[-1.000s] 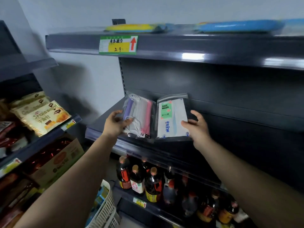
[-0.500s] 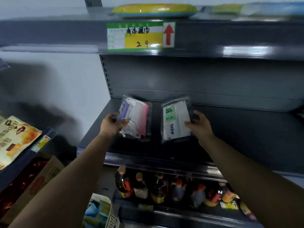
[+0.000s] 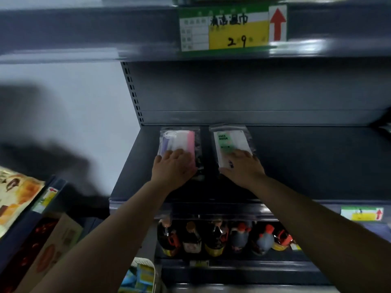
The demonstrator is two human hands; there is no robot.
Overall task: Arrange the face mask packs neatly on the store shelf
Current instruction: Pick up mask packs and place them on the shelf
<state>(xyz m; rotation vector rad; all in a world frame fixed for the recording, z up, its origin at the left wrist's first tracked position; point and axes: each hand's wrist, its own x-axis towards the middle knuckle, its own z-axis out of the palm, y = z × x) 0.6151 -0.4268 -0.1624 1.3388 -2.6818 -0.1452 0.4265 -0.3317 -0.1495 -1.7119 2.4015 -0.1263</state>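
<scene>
Two clear plastic face mask packs lie flat on the dark grey metal shelf (image 3: 306,161), side by side with a narrow gap between them, their far ends near the back panel. The left hand (image 3: 172,171) rests palm-down on the pack of pink, white and purple masks (image 3: 179,142), fingers straight and loosely spread, its grip closed on nothing. The right hand (image 3: 243,168) presses flat on the pack with the green "FACE MASK" label (image 3: 229,140), fingers likewise extended. Below, dark sauce bottles with red and tan caps (image 3: 222,237) stand in a row. Above, a green and yellow price tag with a red arrow (image 3: 232,28) hangs on the upper shelf edge.
</scene>
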